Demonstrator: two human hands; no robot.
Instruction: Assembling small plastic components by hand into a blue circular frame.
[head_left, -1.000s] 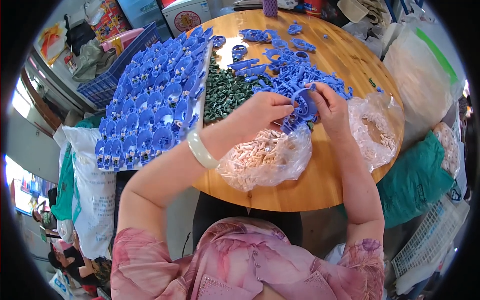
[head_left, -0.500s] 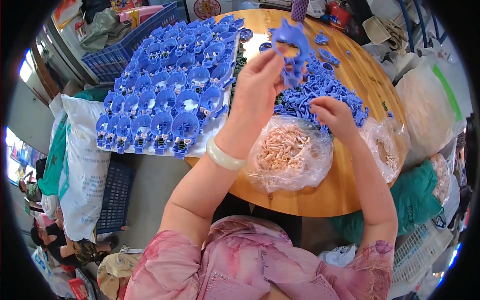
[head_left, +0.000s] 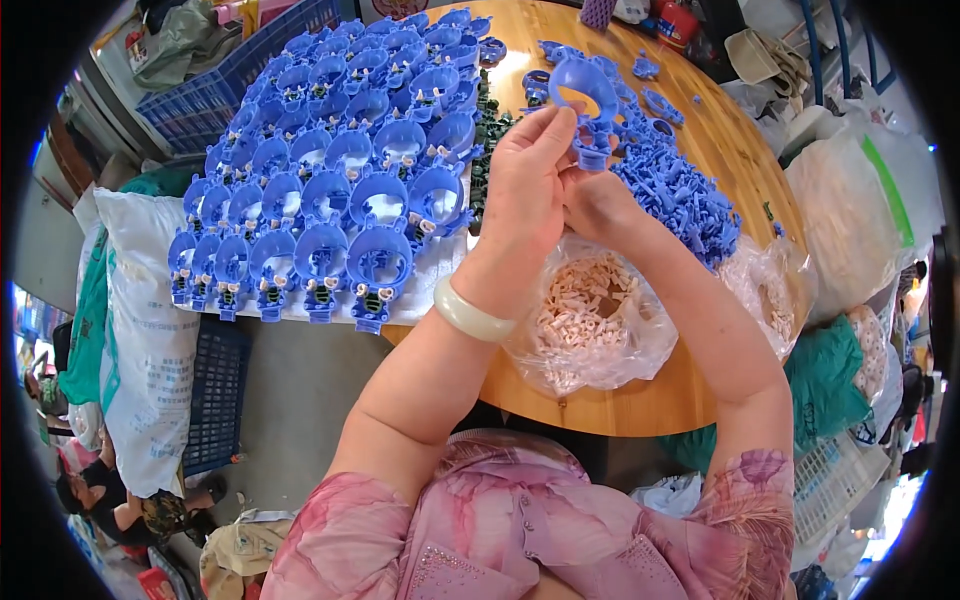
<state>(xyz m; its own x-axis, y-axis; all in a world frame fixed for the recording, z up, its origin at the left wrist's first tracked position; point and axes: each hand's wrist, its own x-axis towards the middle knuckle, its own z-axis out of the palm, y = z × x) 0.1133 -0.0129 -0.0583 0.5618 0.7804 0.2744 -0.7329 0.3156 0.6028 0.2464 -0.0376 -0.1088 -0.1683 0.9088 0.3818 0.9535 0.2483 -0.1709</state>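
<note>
My left hand pinches a blue plastic piece with a round ring on top and a small moulded figure-like base below. It is held upright over the table. My right hand has come up against the left, its fingers closed just under the base; what they hold is hidden. Below my hands sits a clear plastic bag full of small pale pink parts. Beyond my right hand lies a heap of small blue parts.
To the left, a white board carries rows of blue ring pieces with small pale and dark parts fitted. Dark green parts lie beside it on the round wooden table. A second bag, a white sack and blue crates surround me.
My right hand has moved left from above the bag to meet the left hand at the blue piece. The left hand and piece have come down slightly. The view has shifted a little.
</note>
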